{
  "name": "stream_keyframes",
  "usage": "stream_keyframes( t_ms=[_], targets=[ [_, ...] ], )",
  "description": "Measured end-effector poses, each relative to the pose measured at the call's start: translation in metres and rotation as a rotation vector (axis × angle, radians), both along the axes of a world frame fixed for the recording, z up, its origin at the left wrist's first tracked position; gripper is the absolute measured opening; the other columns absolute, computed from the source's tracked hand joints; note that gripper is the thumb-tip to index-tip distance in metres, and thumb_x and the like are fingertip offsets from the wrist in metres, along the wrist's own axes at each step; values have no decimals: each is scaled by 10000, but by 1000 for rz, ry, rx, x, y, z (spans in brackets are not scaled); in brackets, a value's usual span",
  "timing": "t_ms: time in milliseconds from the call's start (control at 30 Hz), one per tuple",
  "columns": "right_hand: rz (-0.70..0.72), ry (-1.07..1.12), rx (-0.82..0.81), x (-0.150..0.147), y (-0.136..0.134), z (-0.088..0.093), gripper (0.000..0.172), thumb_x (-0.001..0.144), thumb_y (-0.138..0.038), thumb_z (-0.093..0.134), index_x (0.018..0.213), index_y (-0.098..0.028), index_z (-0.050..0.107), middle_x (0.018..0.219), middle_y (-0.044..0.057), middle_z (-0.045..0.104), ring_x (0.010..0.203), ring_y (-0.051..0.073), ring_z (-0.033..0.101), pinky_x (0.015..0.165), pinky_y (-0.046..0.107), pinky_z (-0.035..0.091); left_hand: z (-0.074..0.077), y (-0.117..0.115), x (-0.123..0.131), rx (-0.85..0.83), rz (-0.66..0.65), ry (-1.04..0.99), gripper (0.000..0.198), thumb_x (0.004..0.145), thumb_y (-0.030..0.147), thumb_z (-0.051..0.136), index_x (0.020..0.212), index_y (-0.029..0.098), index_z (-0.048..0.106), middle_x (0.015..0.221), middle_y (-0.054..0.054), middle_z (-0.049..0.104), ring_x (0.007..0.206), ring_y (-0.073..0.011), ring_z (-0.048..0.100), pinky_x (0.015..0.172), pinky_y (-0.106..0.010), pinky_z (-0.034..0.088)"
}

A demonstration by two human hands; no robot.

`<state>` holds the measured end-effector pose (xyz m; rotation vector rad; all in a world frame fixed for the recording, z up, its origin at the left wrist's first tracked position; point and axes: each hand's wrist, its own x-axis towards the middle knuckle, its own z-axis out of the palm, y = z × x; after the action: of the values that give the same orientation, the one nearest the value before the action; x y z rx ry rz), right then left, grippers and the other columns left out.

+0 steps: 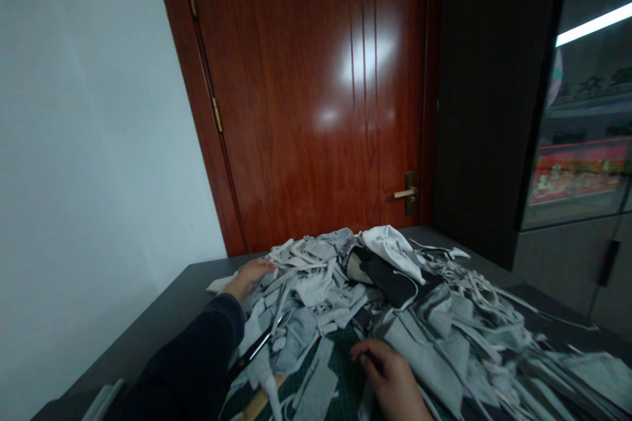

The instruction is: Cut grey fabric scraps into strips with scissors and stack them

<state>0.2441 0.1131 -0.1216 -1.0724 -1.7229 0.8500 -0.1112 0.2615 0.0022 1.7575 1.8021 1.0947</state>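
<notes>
My left hand (251, 274) reaches to the left side of a large heap of grey fabric scraps (316, 286). Its fingers are stretched out and touch the cloth; the fingertips are partly lost among the pieces. Nearer to me, my right hand (392, 371) hovers over a green cutting mat (348, 348), thumb and fingers curled together with nothing visible in them. A flat grey fabric piece (318, 388) lies on the mat left of it. Between my arms, a tool with a shiny metal blade and dark handle (254, 348) rests on the scraps, partly covered.
A black cloth piece (392, 279) and a white bundled cloth (390, 247) top the heap. More scraps (474, 342) spread to the right over the dark table (168, 302). Behind stand a closed wooden door (296, 112) and, at right, a dark cabinet (484, 99).
</notes>
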Motion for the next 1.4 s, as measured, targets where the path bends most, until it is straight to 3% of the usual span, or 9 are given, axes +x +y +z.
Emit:
stream_keyframes(
  t_ms=[67,133,267,500,767,900,1067,1233,1400],
  targets=[
    [-2,3,-11,-1,1,-2,316,814,-253,440,898,-196,739,943,80,735,952,236,682,877,299,489,6,-9,-7,-12,9,-144,208,868,349,709,915,159,639,760,17,656,648,-147,641,602,-276,532],
    [-8,9,-17,-1,2,-4,315,813,-270,441,889,-194,737,921,80,730,934,241,681,857,302,489,15,-19,-11,14,-10,-271,244,722,311,756,853,194,587,670,55,613,568,-146,613,531,-248,475],
    [-12,35,-17,0,2,-4,311,812,-301,451,877,-198,737,919,80,732,931,254,681,862,319,490,29,-37,-8,77,-96,-459,437,539,257,763,927,225,562,800,50,695,684,-169,672,615,-252,508],
    [-8,52,-30,1,1,1,292,797,-309,470,859,-200,734,916,78,733,931,260,679,865,327,484,40,-51,2,61,-162,-576,491,526,161,732,994,211,594,854,26,737,719,-176,690,661,-264,521],
    [-20,59,-40,-2,1,0,297,786,-277,467,865,-199,742,923,79,736,937,255,679,869,316,478,39,-43,1,54,-139,-565,443,498,167,670,936,208,623,803,32,721,688,-187,686,634,-275,530],
    [-20,48,-36,-2,1,0,310,791,-287,458,868,-198,745,915,79,731,922,256,675,855,325,477,35,-36,-3,76,-59,-486,332,533,233,623,863,199,631,625,52,637,561,-159,615,557,-246,473],
    [-11,67,-33,-1,2,-3,315,792,-299,459,873,-192,744,922,85,732,927,267,677,862,344,480,31,-31,-7,36,-22,-271,245,714,384,575,820,185,671,530,47,554,500,-159,564,518,-258,443],
    [-14,78,-44,-1,-1,-1,310,801,-328,473,871,-191,742,930,89,735,938,271,675,880,353,482,26,-20,-19,-47,35,100,170,843,336,635,819,181,701,828,-25,727,861,-215,688,790,-322,541],
    [-5,67,-34,0,-2,1,313,813,-341,467,865,-190,736,929,87,736,940,261,675,877,339,484,23,-17,-34,-109,38,490,253,964,374,641,1110,170,679,1221,-76,682,1116,-234,647,988,-472,527]
  ],
)
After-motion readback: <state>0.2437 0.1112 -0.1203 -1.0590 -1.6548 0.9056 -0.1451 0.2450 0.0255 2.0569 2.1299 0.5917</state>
